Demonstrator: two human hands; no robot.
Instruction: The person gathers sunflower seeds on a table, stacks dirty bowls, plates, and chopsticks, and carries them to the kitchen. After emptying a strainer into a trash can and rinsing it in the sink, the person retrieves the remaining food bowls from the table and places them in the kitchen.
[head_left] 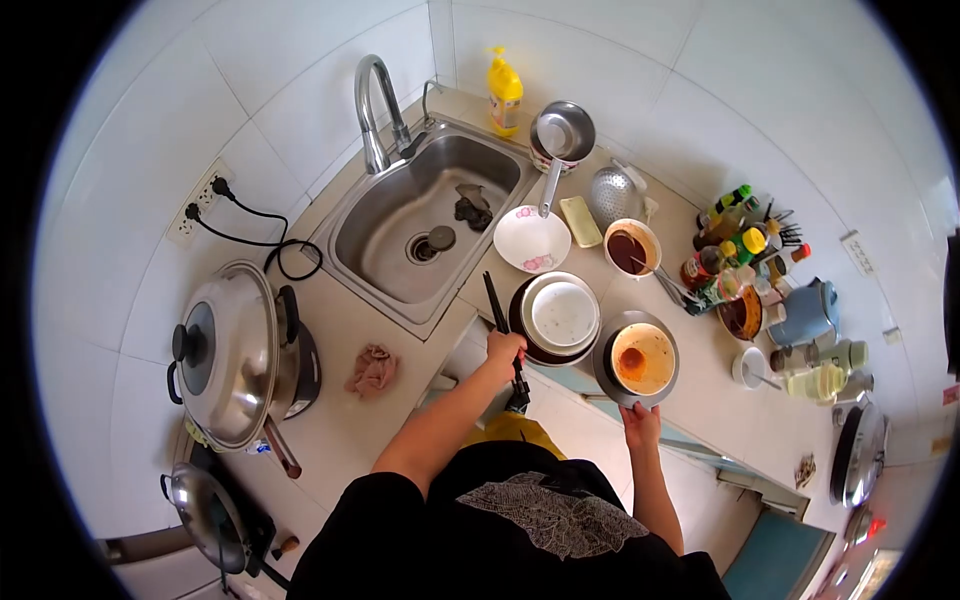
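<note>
We record the round metal plate smeared with orange sauce (641,358) at the counter's near edge, right hand (640,422) pinching its rim, left hand (505,348) closed around black chopsticks (503,325) beside stacked white dishes (561,315).

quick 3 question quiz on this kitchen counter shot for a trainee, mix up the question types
1. True or false: the left hand grips dark chopsticks.
2. The right hand touches the rim of: A) the flowered bowl, B) the sauce-stained plate, C) the yellow bottle.
3. Fill in: a crumpled dark cloth lies in the ___.

Key: 1 true; 2 B; 3 sink.
</note>
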